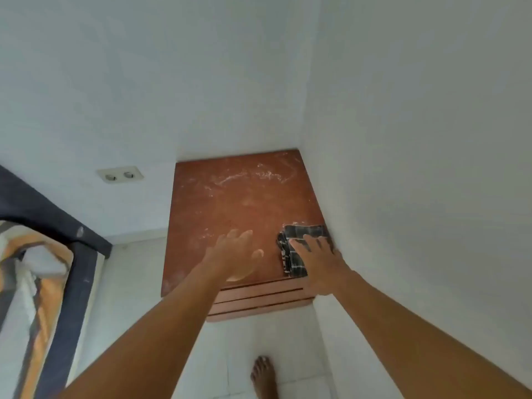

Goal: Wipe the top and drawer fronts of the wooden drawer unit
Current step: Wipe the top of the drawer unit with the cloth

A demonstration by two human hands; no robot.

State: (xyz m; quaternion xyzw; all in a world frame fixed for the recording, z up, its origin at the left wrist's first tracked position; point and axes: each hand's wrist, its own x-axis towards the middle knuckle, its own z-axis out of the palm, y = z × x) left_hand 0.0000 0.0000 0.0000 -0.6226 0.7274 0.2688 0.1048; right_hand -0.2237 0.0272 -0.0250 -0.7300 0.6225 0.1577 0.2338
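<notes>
Right hand (319, 254) fingers press flat on the cloth (302, 232); left hand (233, 254) fingers spread, empty, above the unit (244, 203) top. Risk: ungripped cloth slips, leaving dust (247, 175) beyond the fingertips.

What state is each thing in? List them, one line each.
Drawer unit top: dusty, streaked with white smears.
Drawers: shut.
Cloth: folded, lying at the top's right front corner.
Right hand: flat on the cloth, fingers straight.
Left hand: open, fingers spread, over the top.
Wall socket: nothing plugged in.
</notes>
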